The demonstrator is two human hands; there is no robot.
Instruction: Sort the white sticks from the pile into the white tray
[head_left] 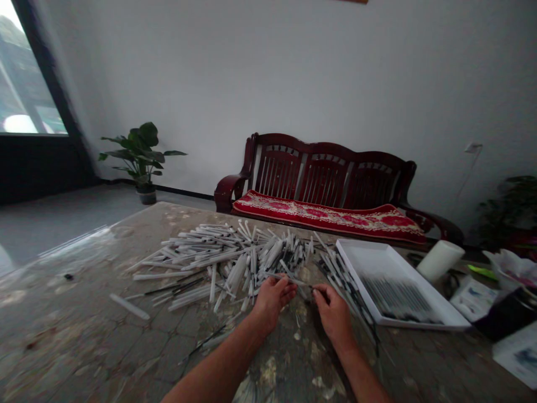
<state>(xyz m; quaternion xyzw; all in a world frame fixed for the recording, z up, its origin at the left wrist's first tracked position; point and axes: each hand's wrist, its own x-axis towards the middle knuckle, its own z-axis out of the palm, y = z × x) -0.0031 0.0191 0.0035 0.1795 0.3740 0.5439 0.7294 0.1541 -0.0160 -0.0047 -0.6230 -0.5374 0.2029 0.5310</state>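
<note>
A slim, pale pen (298,281) with a dark end spans the gap between my two hands. My left hand (274,296) is closed around its pale end, with the palm partly turned up. At the dark end, the thumb and forefinger of my right hand (331,309) pinch it. Just beyond both hands spreads a big loose pile of whitish translucent pen barrels (205,249), some with black parts. Thin dark rods (184,285) lie among them on the left. To the right, a white shallow box (364,252) holds a row of finished-looking pens (394,296) side by side.
The stone-patterned table (84,336) carries everything. Right of the box are a white roll (440,261), a small printed box (474,298) and a plastic bag (509,268). Behind stands a wooden bench (323,173) with a red cushion; a potted plant (145,154) stands back left.
</note>
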